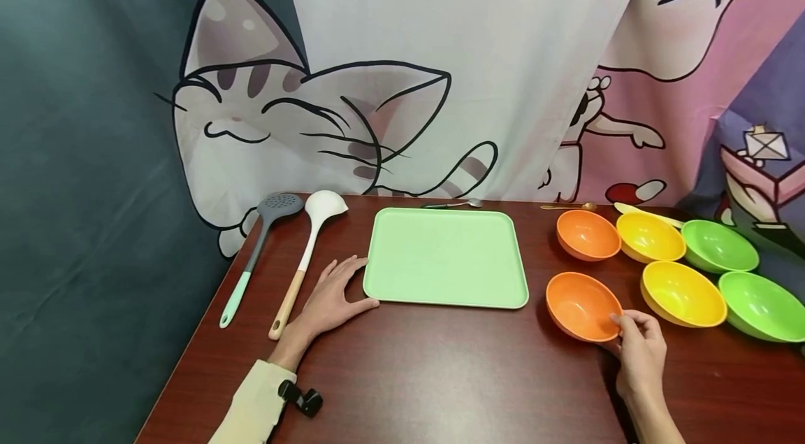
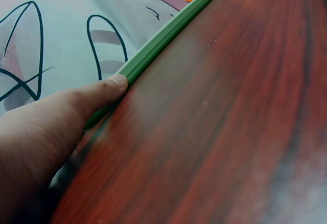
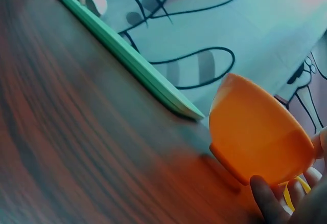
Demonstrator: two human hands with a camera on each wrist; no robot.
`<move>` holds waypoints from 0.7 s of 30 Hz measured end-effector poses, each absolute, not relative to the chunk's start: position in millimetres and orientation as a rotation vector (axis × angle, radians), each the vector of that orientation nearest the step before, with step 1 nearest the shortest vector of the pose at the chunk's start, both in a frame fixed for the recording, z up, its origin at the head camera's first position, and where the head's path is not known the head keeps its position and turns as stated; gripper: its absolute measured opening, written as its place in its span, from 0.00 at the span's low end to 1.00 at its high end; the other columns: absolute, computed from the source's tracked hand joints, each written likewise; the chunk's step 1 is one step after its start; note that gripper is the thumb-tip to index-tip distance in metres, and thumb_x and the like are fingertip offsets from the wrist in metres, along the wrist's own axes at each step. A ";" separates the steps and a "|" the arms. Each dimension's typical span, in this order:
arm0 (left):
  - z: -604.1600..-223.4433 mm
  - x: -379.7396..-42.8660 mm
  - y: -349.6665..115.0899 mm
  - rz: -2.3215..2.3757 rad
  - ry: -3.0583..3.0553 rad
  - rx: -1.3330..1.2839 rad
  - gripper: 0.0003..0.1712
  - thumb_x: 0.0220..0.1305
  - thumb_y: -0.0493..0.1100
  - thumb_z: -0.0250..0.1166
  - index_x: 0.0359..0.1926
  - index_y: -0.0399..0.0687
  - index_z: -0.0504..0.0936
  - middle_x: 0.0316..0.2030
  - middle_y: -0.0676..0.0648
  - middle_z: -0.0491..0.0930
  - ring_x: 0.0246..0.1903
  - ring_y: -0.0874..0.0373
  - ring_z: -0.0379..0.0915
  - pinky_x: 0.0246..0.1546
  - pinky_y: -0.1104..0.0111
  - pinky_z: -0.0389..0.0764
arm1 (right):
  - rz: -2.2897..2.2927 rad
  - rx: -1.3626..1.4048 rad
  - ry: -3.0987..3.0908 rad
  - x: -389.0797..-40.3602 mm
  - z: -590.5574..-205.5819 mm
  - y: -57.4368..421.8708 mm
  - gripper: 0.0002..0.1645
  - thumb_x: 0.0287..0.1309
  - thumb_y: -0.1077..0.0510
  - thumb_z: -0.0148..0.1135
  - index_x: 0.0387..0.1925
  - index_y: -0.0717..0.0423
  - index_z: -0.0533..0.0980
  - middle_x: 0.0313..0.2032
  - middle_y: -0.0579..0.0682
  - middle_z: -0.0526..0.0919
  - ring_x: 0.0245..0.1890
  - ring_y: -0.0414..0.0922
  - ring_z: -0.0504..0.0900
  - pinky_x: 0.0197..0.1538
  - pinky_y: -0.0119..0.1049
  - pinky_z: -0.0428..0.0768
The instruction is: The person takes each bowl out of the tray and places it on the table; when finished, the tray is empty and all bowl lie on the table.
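My right hand pinches the near right rim of an orange bowl, thumb at the lip and fingers along the outer wall. In the right wrist view this orange bowl appears tilted, its base edge low over the table. My left hand rests at the near left corner of a light green tray, fingers spread, thumb along the front edge. The left wrist view shows the thumb touching the side of the tray. The tray's surface holds nothing.
Right of the tray are another orange bowl, yellow bowls and green bowls. A grey slotted turner and a white ladle lie on the left. Behind the tray lies a small spoon; a gold-coloured spoon lies behind the bowls.
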State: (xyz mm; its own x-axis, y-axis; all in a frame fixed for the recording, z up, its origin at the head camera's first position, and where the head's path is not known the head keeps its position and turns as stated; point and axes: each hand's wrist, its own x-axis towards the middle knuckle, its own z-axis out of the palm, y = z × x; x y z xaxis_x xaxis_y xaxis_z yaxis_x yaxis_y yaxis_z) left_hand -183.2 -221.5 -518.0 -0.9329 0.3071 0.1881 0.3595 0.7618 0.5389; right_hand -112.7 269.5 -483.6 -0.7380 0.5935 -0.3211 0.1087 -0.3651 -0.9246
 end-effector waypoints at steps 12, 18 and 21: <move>-519.2 -182.3 -220.0 -0.893 -2.862 -0.552 0.49 0.55 0.70 0.69 0.72 0.56 0.67 0.69 0.52 0.70 0.75 0.50 0.56 0.76 0.47 0.49 | 2.173 -0.985 -1.298 -109.9 -483.6 281.8 0.08 0.64 0.65 0.62 0.31 0.56 0.70 0.31 0.44 0.76 0.24 0.35 0.81 0.21 0.33 0.84; -516.5 -181.8 -220.8 -0.901 -2.861 -0.535 0.49 0.54 0.69 0.70 0.72 0.55 0.67 0.70 0.52 0.69 0.75 0.50 0.56 0.76 0.47 0.48 | 2.143 -0.987 -1.302 -111.6 -482.7 283.2 0.09 0.64 0.63 0.62 0.30 0.56 0.70 0.37 0.44 0.75 0.30 0.34 0.81 0.23 0.32 0.85; -515.5 -181.7 -220.9 -0.904 -2.860 -0.539 0.49 0.54 0.69 0.71 0.72 0.55 0.67 0.70 0.51 0.70 0.75 0.49 0.56 0.76 0.47 0.48 | 2.157 -0.970 -1.264 -113.2 -482.1 283.8 0.11 0.63 0.64 0.64 0.31 0.56 0.69 0.38 0.45 0.74 0.30 0.34 0.80 0.23 0.33 0.85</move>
State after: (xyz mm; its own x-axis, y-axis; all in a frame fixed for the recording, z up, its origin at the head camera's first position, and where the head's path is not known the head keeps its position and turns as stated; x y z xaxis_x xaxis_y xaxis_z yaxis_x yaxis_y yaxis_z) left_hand -181.7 -220.9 -515.5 -0.9332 0.3031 0.1930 0.3590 0.7621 0.5389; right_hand -113.2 283.8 -482.1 -0.6484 0.6799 -0.3425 -0.0335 -0.4749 -0.8794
